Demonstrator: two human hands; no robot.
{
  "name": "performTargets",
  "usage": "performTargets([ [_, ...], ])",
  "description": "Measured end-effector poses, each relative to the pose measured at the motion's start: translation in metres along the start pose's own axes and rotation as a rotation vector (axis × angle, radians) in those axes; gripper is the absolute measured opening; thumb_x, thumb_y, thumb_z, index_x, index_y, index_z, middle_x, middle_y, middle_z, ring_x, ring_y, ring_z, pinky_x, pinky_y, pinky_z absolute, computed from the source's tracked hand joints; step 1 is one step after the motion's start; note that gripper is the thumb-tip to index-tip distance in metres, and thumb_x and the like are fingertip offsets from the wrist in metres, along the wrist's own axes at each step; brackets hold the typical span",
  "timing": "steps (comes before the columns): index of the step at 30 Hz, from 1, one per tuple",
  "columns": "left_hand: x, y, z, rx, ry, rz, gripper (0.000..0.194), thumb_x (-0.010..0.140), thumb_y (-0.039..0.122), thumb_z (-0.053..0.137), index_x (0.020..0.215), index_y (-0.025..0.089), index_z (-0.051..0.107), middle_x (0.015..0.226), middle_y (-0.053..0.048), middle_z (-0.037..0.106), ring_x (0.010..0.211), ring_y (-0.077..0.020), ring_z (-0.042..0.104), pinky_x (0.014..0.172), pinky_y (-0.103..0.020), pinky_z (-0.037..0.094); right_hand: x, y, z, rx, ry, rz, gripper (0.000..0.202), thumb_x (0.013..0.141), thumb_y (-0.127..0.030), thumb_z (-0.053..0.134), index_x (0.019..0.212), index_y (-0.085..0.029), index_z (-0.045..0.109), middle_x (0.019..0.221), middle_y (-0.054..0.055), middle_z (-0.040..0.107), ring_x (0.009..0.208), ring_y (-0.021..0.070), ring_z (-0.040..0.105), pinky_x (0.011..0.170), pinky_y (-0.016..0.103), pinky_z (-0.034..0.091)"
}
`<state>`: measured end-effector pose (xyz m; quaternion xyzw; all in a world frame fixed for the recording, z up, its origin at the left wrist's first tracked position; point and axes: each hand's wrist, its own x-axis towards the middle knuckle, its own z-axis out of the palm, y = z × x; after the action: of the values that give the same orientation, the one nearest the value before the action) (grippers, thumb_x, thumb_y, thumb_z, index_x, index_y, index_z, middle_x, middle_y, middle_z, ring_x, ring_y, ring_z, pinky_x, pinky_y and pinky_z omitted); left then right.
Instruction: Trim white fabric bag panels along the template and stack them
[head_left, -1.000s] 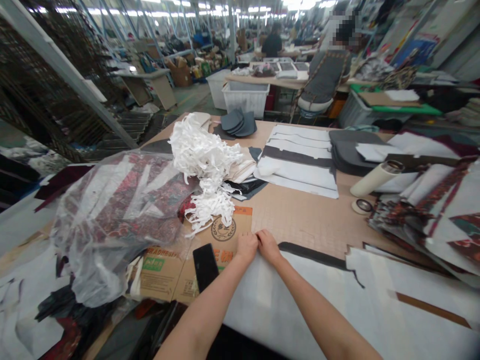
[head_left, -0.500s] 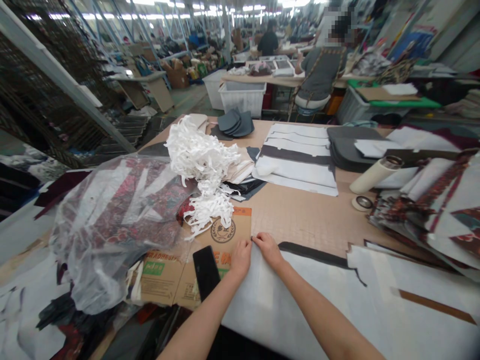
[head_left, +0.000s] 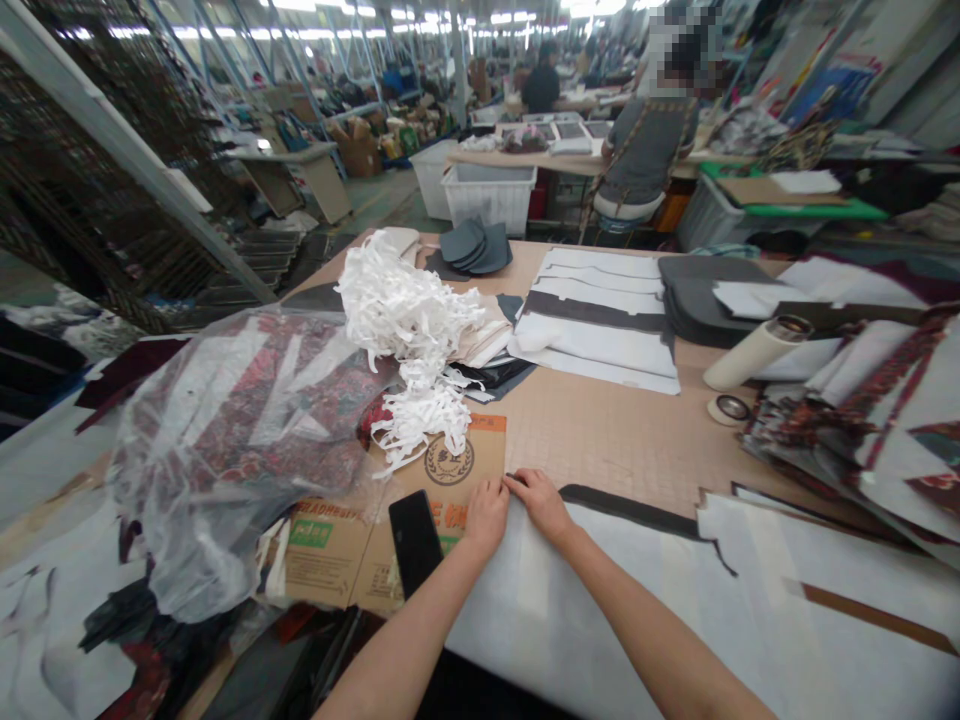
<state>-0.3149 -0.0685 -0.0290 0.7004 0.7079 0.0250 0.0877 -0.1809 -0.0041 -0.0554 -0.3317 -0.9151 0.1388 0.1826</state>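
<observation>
Both hands meet at the far left corner of a large white sheet (head_left: 600, 590) that lies flat on the cardboard-covered table (head_left: 615, 430) directly in front of the person. The left hand (head_left: 487, 512) and the right hand (head_left: 541, 503) sit side by side, fingers curled down and pinching at the sheet's corner edge, where a dark strip (head_left: 630, 506) runs along the far border. The sheet looks thin, light and limp, like a non-woven lining, so it likely creases and drags easily and offers little stiffness; the corner or the bordered edge seems the sensible place to grip, with two hands spread apart to keep it from folding on itself. Just left of the hands lie a black phone (head_left: 415, 541) and a printed carton (head_left: 337, 535), with a heap of white strips (head_left: 409, 330) beyond.
</observation>
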Motion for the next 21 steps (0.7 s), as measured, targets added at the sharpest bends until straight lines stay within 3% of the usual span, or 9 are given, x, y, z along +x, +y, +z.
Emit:
performTargets([
  [12, -0.002, -0.004, 0.003, -0.028, 0.022, 0.021, 0.031, 0.087, 0.011, 0.036, 0.114, 0.016, 0.052, 0.101, -0.009, 0.055, 0.092, -0.0203, 0.048, 0.081, -0.035, 0.042, 0.005, -0.014, -0.001, -0.154, -0.044, 0.016, 0.03, 0.085, -0.015, 0.05, 0.114, -0.019, 0.056, 0.105, 0.011, 0.056, 0.093, 0.0219, 0.048, 0.078, 0.035, 0.044],
  [18, 0.005, -0.015, -0.001, -0.326, -0.026, -0.131, 0.024, 0.088, 0.017, 0.04, 0.087, 0.015, 0.064, 0.089, -0.006, 0.058, 0.088, -0.017, 0.052, 0.08, -0.029, 0.042, 0.01, -0.006, 0.009, -0.039, -0.008, 0.199, 0.032, 0.083, -0.006, 0.043, 0.11, -0.018, 0.057, 0.098, 0.007, 0.058, 0.092, 0.0186, 0.05, 0.08, 0.03, 0.043],
  [21, 0.018, -0.019, -0.005, -0.437, -0.021, -0.18, 0.022, 0.086, 0.017, 0.042, 0.092, 0.016, 0.063, 0.092, -0.006, 0.058, 0.09, -0.016, 0.053, 0.082, -0.028, 0.042, 0.011, 0.001, 0.013, 0.006, 0.011, 0.212, 0.03, 0.082, -0.005, 0.043, 0.104, -0.017, 0.059, 0.095, 0.006, 0.058, 0.091, 0.0181, 0.051, 0.08, 0.028, 0.042],
])
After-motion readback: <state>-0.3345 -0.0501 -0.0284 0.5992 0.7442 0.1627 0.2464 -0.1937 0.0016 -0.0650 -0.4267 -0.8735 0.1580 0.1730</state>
